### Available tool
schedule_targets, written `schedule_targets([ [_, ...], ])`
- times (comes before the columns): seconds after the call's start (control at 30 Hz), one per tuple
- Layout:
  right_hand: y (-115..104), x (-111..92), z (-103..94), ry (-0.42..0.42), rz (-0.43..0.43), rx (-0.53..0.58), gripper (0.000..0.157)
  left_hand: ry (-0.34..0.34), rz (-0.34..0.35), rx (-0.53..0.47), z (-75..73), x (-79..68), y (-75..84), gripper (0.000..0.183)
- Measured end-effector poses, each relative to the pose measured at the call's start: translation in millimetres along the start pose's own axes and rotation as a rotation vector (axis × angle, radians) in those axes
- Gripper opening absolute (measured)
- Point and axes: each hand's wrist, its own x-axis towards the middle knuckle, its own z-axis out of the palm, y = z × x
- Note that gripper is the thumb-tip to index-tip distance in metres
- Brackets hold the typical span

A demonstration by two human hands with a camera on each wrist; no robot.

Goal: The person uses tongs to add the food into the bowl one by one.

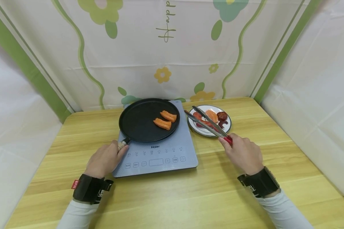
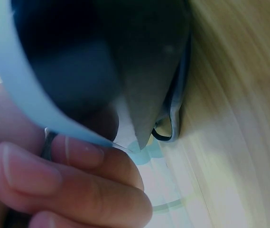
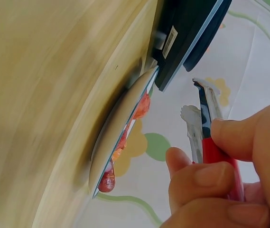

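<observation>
My left hand (image 1: 103, 159) grips the handle (image 1: 122, 144) of a round black frying pan (image 1: 140, 122). Two orange strips of food (image 1: 162, 124), looking like salmon, lie on the pan's right side. Red-handled metal tongs (image 1: 209, 123) are held in my right hand (image 1: 244, 155), their tips parted above a white plate (image 1: 208, 132) with a dark rim. Nothing sits between the tips. On the plate are orange slices (image 1: 212, 116), red pieces and a dark red round piece (image 1: 222, 115). The right wrist view shows thumb and fingers around the tongs' red grip (image 3: 215, 154).
Under the pan is a grey Haier induction cooktop (image 1: 172, 159) with a touch panel along its front. The wooden table (image 1: 172, 197) reaches back to a floral cloth (image 1: 189, 57), and white cloth hangs at both sides.
</observation>
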Motion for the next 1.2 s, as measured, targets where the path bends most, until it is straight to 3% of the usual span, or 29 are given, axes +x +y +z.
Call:
schedule_targets([
  [1.2, 11, 3, -3.5, -0.023, 0.071, -0.006, 0.061, 0.007, 0.010, -0.007, -0.9, -1.2, 1.1, 0.048],
])
